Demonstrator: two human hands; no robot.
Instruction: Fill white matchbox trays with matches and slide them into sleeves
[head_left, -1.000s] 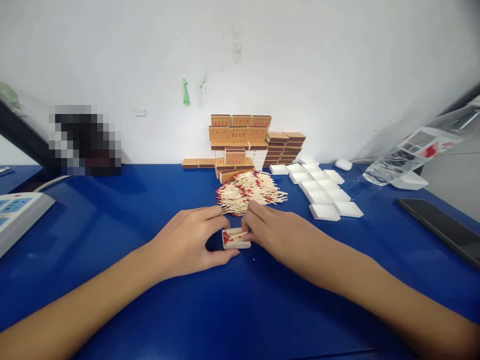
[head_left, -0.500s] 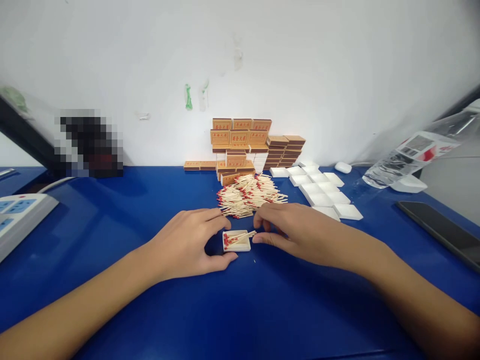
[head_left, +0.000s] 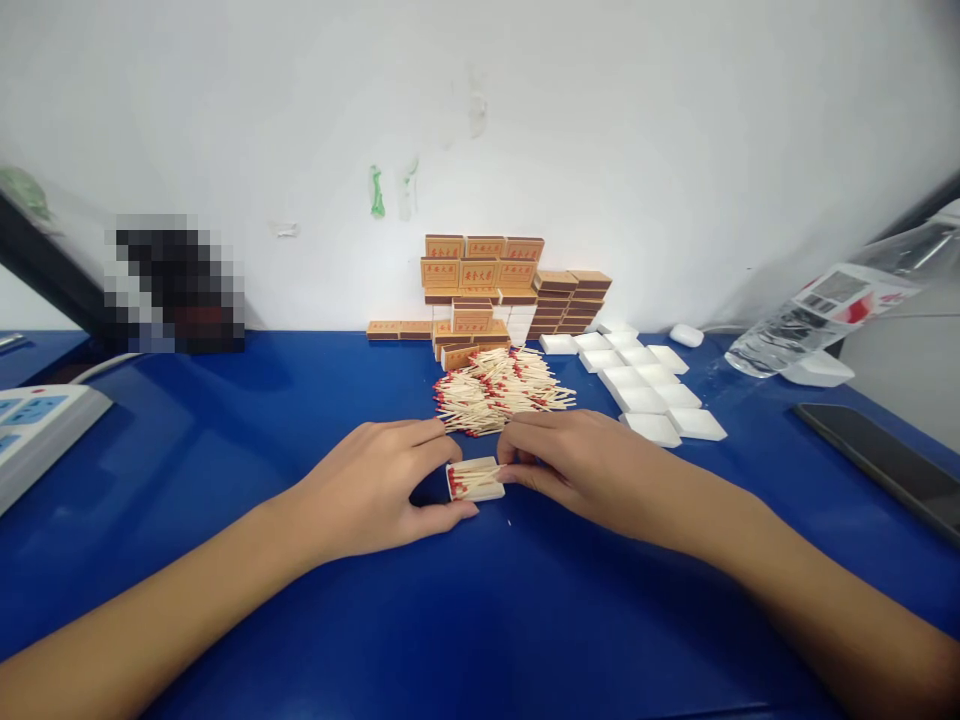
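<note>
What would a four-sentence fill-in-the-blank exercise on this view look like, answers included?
The matches in the small tray between the left hand and right hand have ____ heads.
The heap of matches lies on a ____ table.
The dark phone lies on the person's ____ side.
The power strip lies on the person's ____ side.
Missing words: red; blue; right; left.

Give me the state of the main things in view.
Red-headed wooden matches: loose in a heap
Small white rectangular tray in front: open, some matches inside
White rectangular trays at right: open, set close together
Orange-and-brown cardboard matchboxes: mostly stacked behind the heap
Black rectangular smartphone: lying flat, screen dark
</note>
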